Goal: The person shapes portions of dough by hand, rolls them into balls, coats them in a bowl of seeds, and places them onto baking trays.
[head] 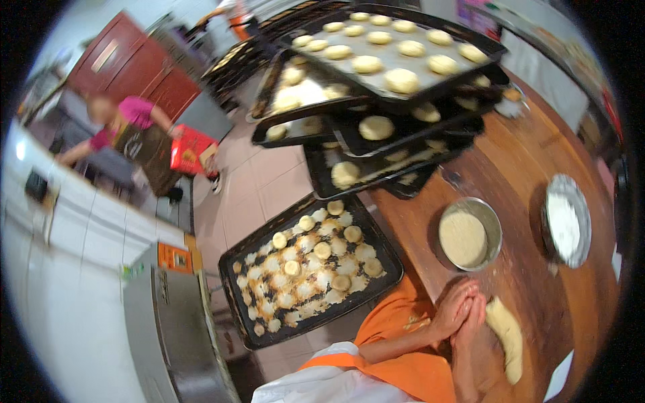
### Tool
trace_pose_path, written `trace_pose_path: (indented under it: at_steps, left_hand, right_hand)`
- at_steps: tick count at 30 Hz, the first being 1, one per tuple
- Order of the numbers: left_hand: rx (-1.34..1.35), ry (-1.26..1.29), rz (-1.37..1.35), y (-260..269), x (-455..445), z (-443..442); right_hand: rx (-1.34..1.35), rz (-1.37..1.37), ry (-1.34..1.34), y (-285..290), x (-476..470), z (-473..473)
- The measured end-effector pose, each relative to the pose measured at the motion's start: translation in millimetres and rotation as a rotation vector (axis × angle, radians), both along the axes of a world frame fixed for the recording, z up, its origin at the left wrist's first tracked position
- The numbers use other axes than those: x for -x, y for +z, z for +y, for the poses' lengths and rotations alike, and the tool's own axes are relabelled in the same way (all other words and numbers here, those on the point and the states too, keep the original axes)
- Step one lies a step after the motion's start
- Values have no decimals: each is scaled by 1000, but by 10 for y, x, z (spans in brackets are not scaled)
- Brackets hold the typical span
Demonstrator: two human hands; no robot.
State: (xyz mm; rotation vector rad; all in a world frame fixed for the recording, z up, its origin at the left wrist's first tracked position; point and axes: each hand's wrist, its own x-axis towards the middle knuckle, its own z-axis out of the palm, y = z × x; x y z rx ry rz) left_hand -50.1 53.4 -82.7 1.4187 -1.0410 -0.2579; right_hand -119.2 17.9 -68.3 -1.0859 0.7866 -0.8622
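My left hand (453, 308) and my right hand (470, 321) are pressed palm to palm above the front edge of the wooden table (541, 302). Whatever may lie between the palms is hidden. Just right of my right hand rests a thick roll of pale dough (506, 336) on the tabletop. Beyond my fingertips stands a round metal bowl (496, 236) with a pale, grainy filling or crumb (461, 238) in it. Farther right, a second metal bowl (584, 226) contains white powder (563, 224).
A dark baking tray (242, 330) with several dough rounds (292, 268) lies left of the table. Stacked trays (468, 75) of flattened dough rounds (401, 80) overhang the table's far end. A co-worker (146, 143) holds a red box (189, 151). A steel cabinet (184, 327) stands at left.
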Motion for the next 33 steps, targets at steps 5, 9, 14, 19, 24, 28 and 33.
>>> trace_pose_path:
  at_steps: [5, 9, 14, 19, 24, 28, 33]
  left_hand:
    - [-8, -61, 12, -68, 12, -57]
    - [-51, -74, 15, -18, 17, -51]
    - [-84, -66, 7, -32, 30, -39]
    - [-65, -68, 8, -28, 45, -49]
    - [-68, -60, -27, -56, 48, -69]
    - [-106, -50, -47, -41, 61, -74]
    - [-119, -58, -67, 14, 69, -89]
  right_hand:
    - [-142, -105, -30, -21, 26, -34]
    - [-199, -179, -12, -62, 53, -30]
    - [-181, -160, 25, -46, 55, -60]
    - [-183, -166, 20, -86, 68, -52]
    - [-241, -190, 12, -45, 84, -69]
    - [-291, -214, 7, -32, 89, -74]
    - [-310, -211, 11, -62, 97, -66]
